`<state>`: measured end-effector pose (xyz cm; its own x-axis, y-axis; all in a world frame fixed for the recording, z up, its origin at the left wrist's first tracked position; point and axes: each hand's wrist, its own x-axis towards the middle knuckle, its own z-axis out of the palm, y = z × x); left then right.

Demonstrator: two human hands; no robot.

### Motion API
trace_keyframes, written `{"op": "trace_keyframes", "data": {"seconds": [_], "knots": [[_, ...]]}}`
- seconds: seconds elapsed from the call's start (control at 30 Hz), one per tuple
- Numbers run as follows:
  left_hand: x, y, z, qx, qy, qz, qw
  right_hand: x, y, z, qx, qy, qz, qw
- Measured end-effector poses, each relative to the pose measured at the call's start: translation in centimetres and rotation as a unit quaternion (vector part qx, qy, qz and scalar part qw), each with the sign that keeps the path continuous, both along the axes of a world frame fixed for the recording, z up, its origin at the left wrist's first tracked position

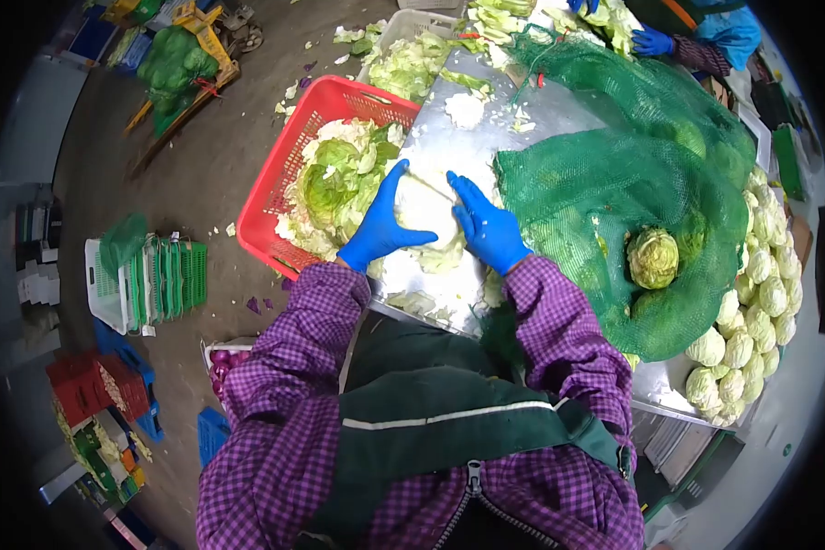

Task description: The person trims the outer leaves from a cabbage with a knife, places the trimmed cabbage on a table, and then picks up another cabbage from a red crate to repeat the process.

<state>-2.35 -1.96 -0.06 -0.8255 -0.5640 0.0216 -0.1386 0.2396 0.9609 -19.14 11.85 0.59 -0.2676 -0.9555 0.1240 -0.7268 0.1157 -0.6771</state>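
Between the wide-spread left hand (380,225) and loosely parted right hand (493,234) sits pale, rounded cabbage (431,209); beneath, scrap-strewn metal surface (559,108); leftward, perforated red basket (271,188), dull floor (234,151).

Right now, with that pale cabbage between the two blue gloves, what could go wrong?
The pale cabbage might roll or slip: the left hand has its thumb and fingers spread wide, so the grip may be loose.
The green net lies close beside the right hand and could snag the glove or sleeve.
Leaf scraps lie near the front edge of the metal table and could fall off.
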Motion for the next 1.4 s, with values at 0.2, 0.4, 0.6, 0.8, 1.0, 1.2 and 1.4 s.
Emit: {"op": "trace_keyframes", "data": {"seconds": [0.2, 0.4, 0.6, 0.8, 1.0, 1.2, 1.4], "knots": [[-0.6, 0.4, 0.5, -0.006, 0.003, -0.019, 1.000, -1.9, -1.9, -2.0, 0.064, -0.141, -0.218, 0.964], [2.4, 0.8, 0.6, -0.022, 0.016, -0.050, 0.998, -1.5, -0.1, -5.9, -0.015, -0.227, -0.241, 0.944], [4.6, 2.3, -1.4, 0.171, -0.024, 0.160, 0.972, 3.8, 1.9, -8.2, -0.005, -0.343, -0.272, 0.899], [2.5, 3.1, -1.2, -0.030, 0.033, 0.202, 0.978, 4.9, 4.7, -5.0, 0.072, -0.272, -0.270, 0.921], [2.8, 4.5, -0.5, -0.136, -0.006, 0.183, 0.974, 3.8, 3.9, 1.7, 0.018, -0.099, -0.065, 0.993], [3.2, 4.0, 0.0, -0.117, -0.042, 0.116, 0.985, 2.8, 0.3, 1.0, 0.095, 0.008, 0.000, 0.995], [3.2, 2.5, -0.8, -0.164, -0.024, 0.016, 0.986, 0.4, -1.9, -4.3, 0.082, -0.131, -0.160, 0.975]]}}
